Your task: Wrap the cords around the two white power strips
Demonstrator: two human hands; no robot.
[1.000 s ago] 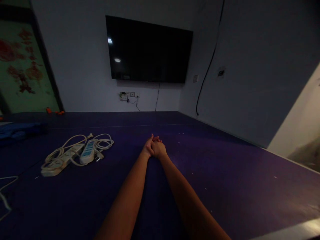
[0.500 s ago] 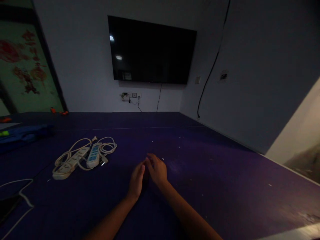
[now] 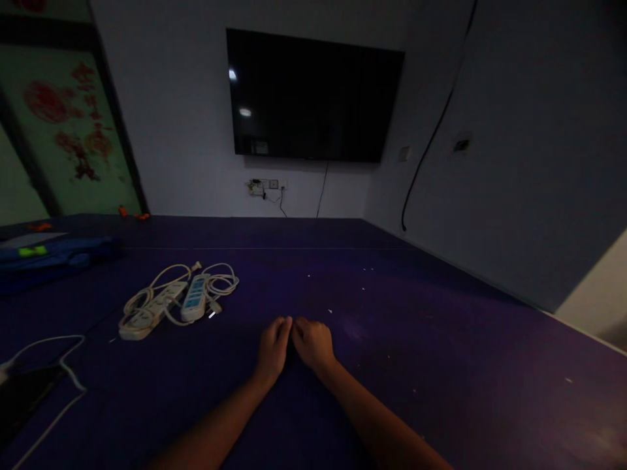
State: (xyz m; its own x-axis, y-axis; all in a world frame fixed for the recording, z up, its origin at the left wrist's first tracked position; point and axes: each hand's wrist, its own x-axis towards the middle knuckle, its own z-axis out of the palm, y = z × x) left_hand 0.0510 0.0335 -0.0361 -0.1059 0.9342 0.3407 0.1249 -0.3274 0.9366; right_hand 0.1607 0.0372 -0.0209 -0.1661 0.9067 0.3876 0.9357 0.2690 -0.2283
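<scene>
My left hand [image 3: 273,349] and my right hand [image 3: 314,343] are side by side over the dark purple surface [image 3: 392,313], with thumbs and fingertips almost meeting. Both are closed, fingers curled inward. Whatever they hold, if anything, is hidden by the fingers and the dim light. To the left of my hands lie two power strips: a white one [image 3: 169,296] and another with a blue socket face [image 3: 195,295], their white cords coiled around them.
A blue cloth item [image 3: 73,251] lies at the far left, and a dark flat object [image 3: 29,398] with a white cable [image 3: 73,375] is nearer. White specks dot the surface. A television [image 3: 313,98] hangs on the far wall; a black cable [image 3: 431,153] dangles at right.
My fingers, longer and raised together before, are now curled in, and a narrow gap shows between the hands. The view has turned slightly left.
</scene>
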